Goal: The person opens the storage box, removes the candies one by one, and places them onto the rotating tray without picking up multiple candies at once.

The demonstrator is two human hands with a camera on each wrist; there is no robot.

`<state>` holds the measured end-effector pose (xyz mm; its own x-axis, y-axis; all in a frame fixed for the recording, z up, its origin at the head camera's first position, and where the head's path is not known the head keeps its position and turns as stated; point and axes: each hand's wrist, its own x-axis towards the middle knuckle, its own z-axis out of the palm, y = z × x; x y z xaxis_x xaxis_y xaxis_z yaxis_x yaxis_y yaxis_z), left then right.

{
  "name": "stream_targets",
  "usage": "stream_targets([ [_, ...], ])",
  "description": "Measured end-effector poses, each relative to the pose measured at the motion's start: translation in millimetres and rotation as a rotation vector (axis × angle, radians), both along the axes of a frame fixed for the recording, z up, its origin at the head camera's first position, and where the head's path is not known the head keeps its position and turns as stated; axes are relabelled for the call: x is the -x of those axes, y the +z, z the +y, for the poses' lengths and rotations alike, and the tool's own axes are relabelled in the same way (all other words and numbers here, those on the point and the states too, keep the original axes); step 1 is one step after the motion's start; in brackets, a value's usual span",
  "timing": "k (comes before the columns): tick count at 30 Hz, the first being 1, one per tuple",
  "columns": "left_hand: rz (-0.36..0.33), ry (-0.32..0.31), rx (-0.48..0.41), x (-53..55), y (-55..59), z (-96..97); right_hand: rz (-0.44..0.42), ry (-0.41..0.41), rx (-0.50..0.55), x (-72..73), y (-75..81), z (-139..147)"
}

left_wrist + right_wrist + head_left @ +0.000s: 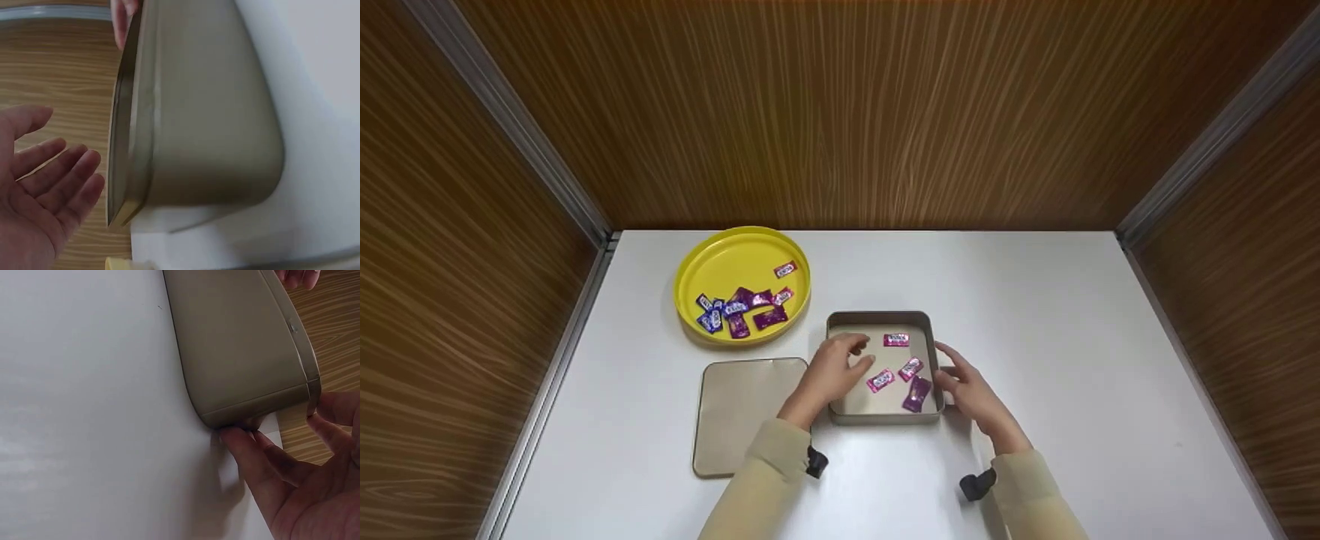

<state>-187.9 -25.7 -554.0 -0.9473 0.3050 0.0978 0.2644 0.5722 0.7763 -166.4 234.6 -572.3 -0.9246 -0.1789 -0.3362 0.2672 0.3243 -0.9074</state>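
Observation:
A square beige metal tin [885, 418] stands without its lid in the middle of the table. Inside lie several wrapped candies: small pink ones [896, 340] and a larger purple one [916, 394]. My left hand [834, 370] hovers over the tin's left side, fingers loosely bent and nothing between them. In the left wrist view, that hand [48, 188] shows its palm and parted fingers beside the rim. At the right wall, my right hand [971, 390] holds the tin, its fingers [247, 450] at the lower corner and others up by the rim.
A round yellow tray [720, 251] at the back left carries several blue, purple and pink candies [739, 307]. The flat square lid [742, 405] lies left of the tin, partly under my left forearm. Wood-grain panels [855, 112] enclose the white table [1072, 337].

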Motion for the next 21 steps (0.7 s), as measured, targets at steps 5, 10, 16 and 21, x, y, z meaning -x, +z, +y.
stream_targets([
  [5, -0.035, -0.054, 0.116, -7.2, -8.9, 12.2, 0.007, 0.023, 0.003, -6.7, 23.8, -6],
  [10, 0.033, -0.116, 0.272, -11.6, -16.8, 21.2, 0.01, 0.008, 0.002, -6.2, 22.4, -5],
  [16, 0.05, -0.173, 0.398, -14.7, -24.8, 26.4, 0.004, 0.008, 0.016, -6.7, 24.2, -5],
  [21, 0.026, -0.19, 0.463, -16.3, -26.4, 29.3, 0.005, 0.027, 0.004, -6.7, 23.8, -6],
])
